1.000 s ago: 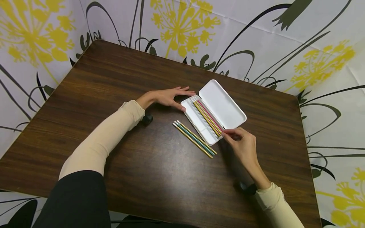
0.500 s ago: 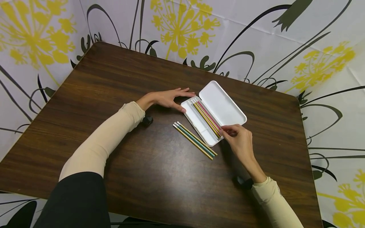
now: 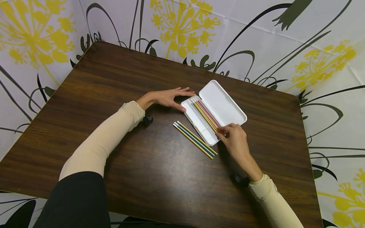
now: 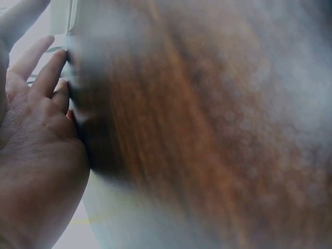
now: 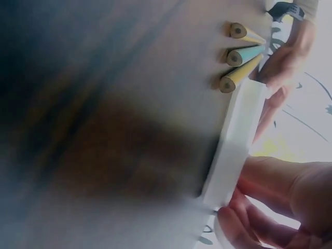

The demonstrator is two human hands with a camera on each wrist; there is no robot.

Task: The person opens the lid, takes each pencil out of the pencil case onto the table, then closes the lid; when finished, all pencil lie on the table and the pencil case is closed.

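A white pencil case (image 3: 207, 135) lies with its hinged lid (image 3: 222, 103) folded back. Inside it are several pencils (image 3: 206, 114), gold, silver and red, side by side with their eraser ends away from me. My left hand (image 3: 171, 97) rests at the case's far left end, fingers straight and thumb at the rim. The thumb and fingertips of my right hand (image 3: 235, 141) close around pencil ends at the near end of the case; how many they pinch is hidden. In the right wrist view, that hand (image 5: 275, 197) is beside the white case wall (image 5: 233, 140).
Three unsharpened pencils (image 3: 195, 141), two gold and one green, lie parallel on the table just left of the case. The dark wood table (image 3: 119, 76) meets a floral-patterned cloth (image 3: 239, 28) along its back edge. A black wrist camera (image 3: 147, 120) hangs under the left wrist.
My right hand has shifted left across the case's near end, from the red pencil's end toward the gold pencils. The left hand, case and three loose pencils have stayed put.
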